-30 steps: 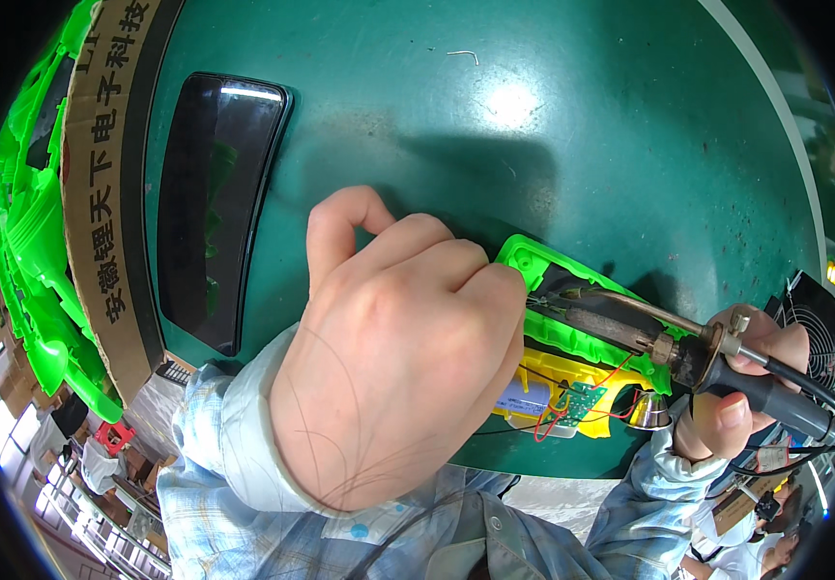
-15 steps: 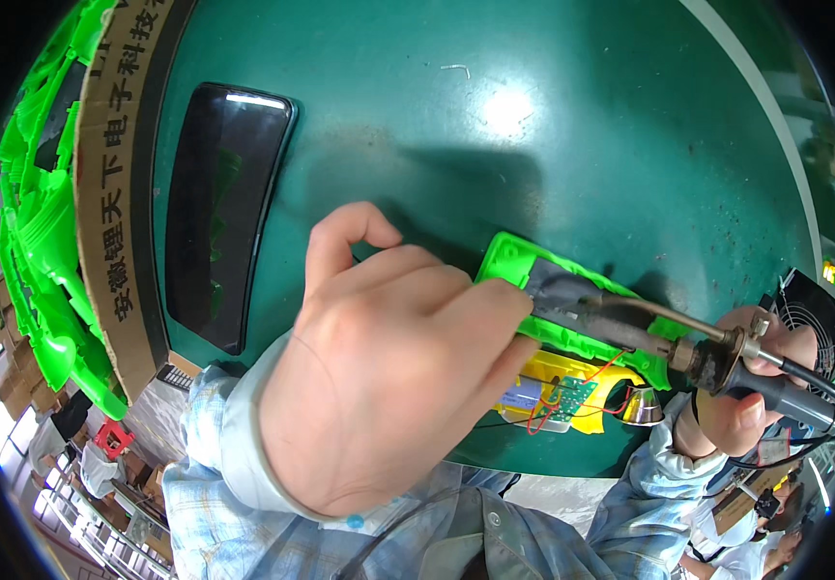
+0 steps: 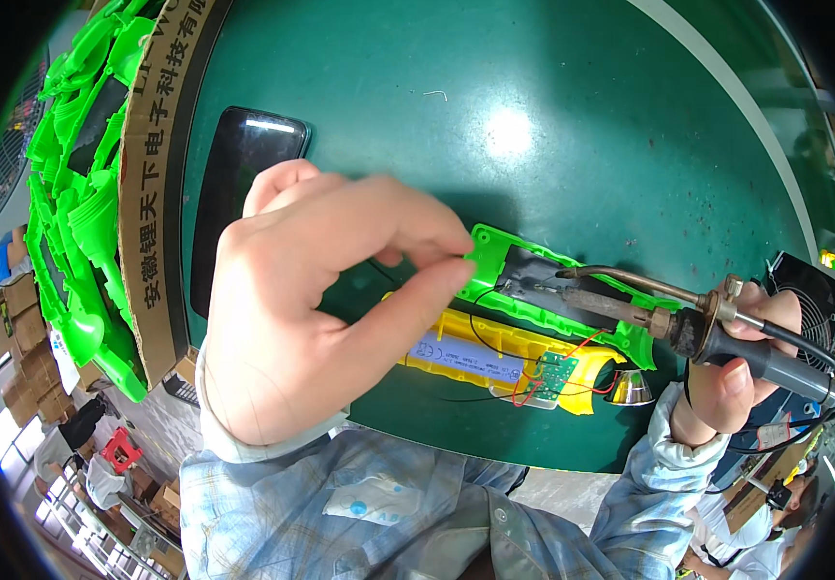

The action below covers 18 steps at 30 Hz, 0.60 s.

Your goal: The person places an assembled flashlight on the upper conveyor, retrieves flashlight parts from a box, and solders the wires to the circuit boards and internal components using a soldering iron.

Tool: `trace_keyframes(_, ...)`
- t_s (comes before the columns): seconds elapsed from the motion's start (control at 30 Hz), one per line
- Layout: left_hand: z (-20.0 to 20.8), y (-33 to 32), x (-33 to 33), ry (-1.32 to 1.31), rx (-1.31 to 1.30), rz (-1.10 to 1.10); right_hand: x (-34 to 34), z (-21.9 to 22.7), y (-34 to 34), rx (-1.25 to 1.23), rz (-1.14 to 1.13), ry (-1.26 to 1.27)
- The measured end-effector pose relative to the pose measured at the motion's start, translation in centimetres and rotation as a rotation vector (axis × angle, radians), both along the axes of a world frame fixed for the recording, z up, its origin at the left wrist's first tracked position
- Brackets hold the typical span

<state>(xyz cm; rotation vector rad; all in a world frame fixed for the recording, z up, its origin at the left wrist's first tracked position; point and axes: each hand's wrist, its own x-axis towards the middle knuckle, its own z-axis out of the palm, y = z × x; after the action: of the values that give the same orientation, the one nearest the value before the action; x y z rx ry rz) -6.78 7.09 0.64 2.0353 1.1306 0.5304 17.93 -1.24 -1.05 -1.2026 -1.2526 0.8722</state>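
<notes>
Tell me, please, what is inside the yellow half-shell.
A lavender battery lies in the half-shell, a green circuit board beside it. The left hand partly hides the half-shell's left end; the battery covers what's beneath.

Clear passage exists over the far middle of the desk point(image 3: 582, 116), bounded left by the phone point(image 3: 222, 208) and cardboard box point(image 3: 168, 174), while nearer access is obstructed by the left hand point(image 3: 292, 300), green casing point(image 3: 484, 247), yellow casing point(image 3: 588, 372), and soldering iron point(image 3: 691, 333) in the right hand point(image 3: 724, 396).
</notes>
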Motion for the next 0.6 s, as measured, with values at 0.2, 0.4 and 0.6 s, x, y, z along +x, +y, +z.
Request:
trace_keyframes(0.2,-0.4,0.3,0.2,0.006,0.017,0.094,-0.3,-0.5,0.1,-0.019,-0.023,-0.007)
trace_keyframes(0.4,-1.0,0.4,0.0,0.102,0.006,-0.154,-0.5,-0.9,0.2,0.023,0.016,-0.013)
trace_keyframes(0.6,-2.5,-0.2,0.5,0.11,0.003,-0.157,-0.1,-1.7,0.3,0.038,0.083,-0.071)
